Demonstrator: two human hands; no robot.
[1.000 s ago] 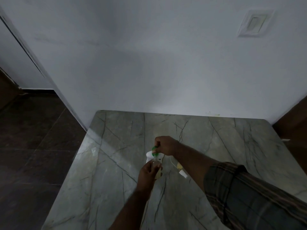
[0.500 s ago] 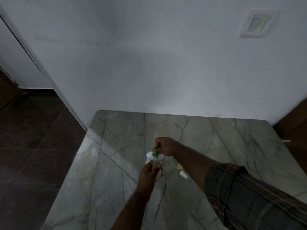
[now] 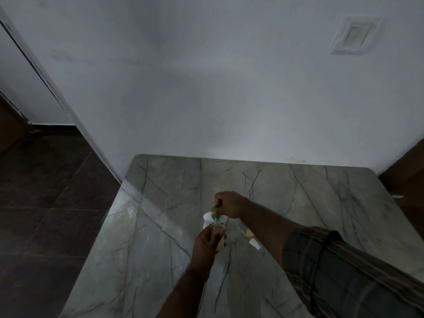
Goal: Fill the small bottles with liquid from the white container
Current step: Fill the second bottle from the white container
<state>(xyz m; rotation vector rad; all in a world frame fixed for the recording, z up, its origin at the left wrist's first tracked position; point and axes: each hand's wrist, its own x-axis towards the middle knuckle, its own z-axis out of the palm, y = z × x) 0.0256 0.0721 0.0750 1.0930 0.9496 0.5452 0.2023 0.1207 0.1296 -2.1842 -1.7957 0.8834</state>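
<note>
A bottle (image 3: 219, 238) is gripped in the left hand (image 3: 205, 241), whose fingers are curled round its body. It is held roughly upright near the middle of the table (image 3: 321, 214), and a yellowish tint is seen in its lower part. Whether its base touches the slab cannot be told.

A green piece (image 3: 215, 210) is pinched between the thumb and curled fingers of the right hand (image 3: 230, 204). This piece is held directly over the bottle's mouth, and what it is cannot be made out in the dim light. The right forearm is stretched in from the lower right, and a dark checked sleeve (image 3: 344, 271) is rolled above it.

A white container (image 3: 207, 220) is seen between the two hands, just beyond the bottle and below the green piece. It is largely hidden by the hands, so its shape and opening cannot be judged.

A second bottle (image 3: 249, 234) is laid on its side on the table just right of the left hand, under the right forearm, with a white cap at its nearer end.

The table is of grey veined stone and is set against a pale wall (image 3: 206, 88). A switch plate (image 3: 354, 35) is fixed high on the wall at the right, and dark floor (image 3: 46, 203) is seen at the left
</note>
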